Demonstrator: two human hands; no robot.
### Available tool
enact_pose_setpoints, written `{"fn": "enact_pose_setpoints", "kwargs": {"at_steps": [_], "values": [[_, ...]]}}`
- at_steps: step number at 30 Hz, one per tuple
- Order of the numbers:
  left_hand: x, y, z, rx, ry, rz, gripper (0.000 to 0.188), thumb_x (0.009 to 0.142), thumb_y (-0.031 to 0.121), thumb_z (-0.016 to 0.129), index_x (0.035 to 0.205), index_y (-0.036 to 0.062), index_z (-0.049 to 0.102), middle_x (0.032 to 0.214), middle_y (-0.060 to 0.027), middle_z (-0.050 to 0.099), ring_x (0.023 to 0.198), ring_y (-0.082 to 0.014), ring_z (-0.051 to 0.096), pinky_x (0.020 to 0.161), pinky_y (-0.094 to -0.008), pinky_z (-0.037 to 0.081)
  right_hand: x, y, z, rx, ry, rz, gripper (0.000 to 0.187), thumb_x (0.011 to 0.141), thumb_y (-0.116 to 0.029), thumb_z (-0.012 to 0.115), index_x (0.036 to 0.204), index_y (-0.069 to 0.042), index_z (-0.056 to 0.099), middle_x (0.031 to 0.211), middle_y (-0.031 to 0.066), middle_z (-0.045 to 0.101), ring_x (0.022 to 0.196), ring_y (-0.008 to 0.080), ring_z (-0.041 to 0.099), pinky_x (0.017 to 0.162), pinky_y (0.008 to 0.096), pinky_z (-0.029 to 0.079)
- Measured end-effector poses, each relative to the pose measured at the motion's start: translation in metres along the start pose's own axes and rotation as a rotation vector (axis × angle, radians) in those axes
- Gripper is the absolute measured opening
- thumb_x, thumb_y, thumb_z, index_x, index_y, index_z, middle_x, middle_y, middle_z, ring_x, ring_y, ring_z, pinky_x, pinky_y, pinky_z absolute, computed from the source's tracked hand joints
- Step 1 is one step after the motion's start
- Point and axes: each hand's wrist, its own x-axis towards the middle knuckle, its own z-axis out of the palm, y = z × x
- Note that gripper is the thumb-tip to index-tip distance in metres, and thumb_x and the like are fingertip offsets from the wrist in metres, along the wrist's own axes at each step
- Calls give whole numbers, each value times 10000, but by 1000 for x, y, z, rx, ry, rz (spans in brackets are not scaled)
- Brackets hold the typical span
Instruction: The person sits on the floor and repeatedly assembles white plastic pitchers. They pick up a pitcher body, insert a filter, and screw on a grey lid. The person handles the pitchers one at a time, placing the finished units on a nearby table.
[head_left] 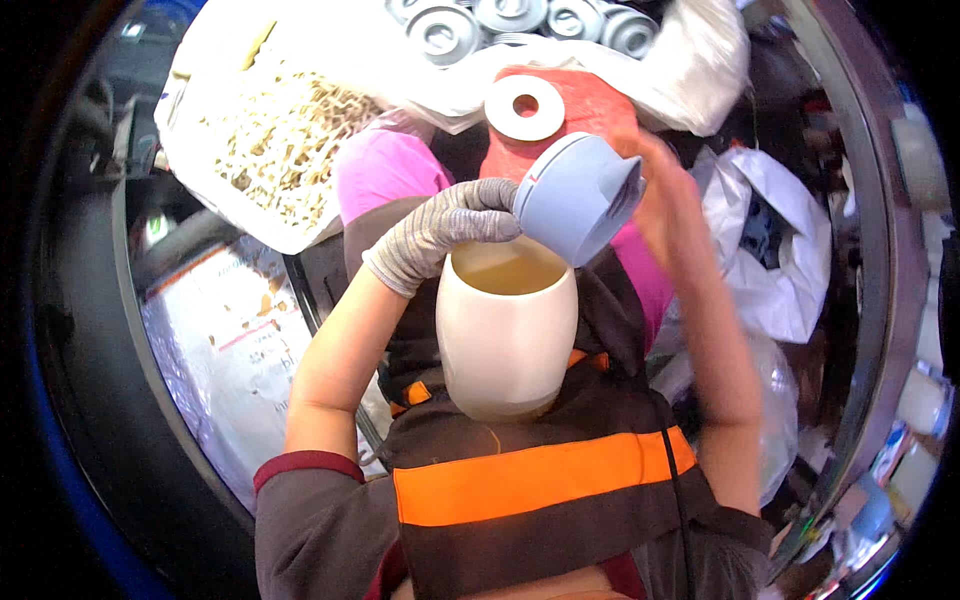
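Note:
My left hand [455,228], in a striped grey knit glove, pinches the left edge of a blue-grey round plastic cap [575,195] with a flared, notched end. The cap is tilted above the right rim of a cream barrel-shaped pot [507,345]. That pot stands open at the top, close against my apron. Beside the cap's right side is my bare right hand [655,165], smeared by motion, so its fingers cannot be made out. Just beyond the cap, a white ring-shaped disc [524,104] lies on a red bag or cloth [590,92].
A white sack [190,95] at the far left holds many cream curled scraps. Several grey ringed caps [443,36] sit in white plastic at the far side. An open white bag [800,235] with dark contents stands at right. A printed, plastic-wrapped package [235,350] lies at left.

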Motion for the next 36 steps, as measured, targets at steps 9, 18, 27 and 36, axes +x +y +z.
{"fn": "enact_pose_setpoints", "kwargs": {"at_steps": [9, 18, 27, 36], "values": [[2, -24, -12, -236, -19, 98, 562, 875, 390, 579, 1238, -26, 474, 1207, -147, 557, 1106, -208, 549, 961, -335, 432, -39, 39, 6, -751, 411, -236, 470, 911, -153, 534, 1326, 25, 403, 1125, 97, 510, 940, 141, 463, 785, 267, 354], [1, -41, -11, -600, 288, 149, 703, 851, 596, 510, 1255, 22, 473, 1216, -133, 551, 1101, -213, 555, 976, -359, 443, -10, -32, 38, -461, -52, 302, 377, 938, -314, 501, 1119, 2, 599, 619, -47, 435, 484, 28, 365, 428, 190, 296], [2, -51, -17, -701, 349, 111, 760, 820, 656, 495, 1269, 44, 463, 1232, -136, 538, 1117, -223, 539, 979, -371, 444, 9, -6, 23, -424, -103, 355, 367, 924, -327, 535, 1097, -16, 625, 605, -64, 439, 484, 21, 355, 432, 177, 277], [-2, -66, -19, -580, 205, 188, 928, 637, 713, 648, 1196, -17, 522, 1150, -139, 594, 1030, -220, 589, 937, -372, 471, 7, 25, 15, -407, -20, 268, 317, 899, -281, 596, 1090, -31, 634, 627, -69, 490, 501, 6, 378, 442, 174, 263]]}}
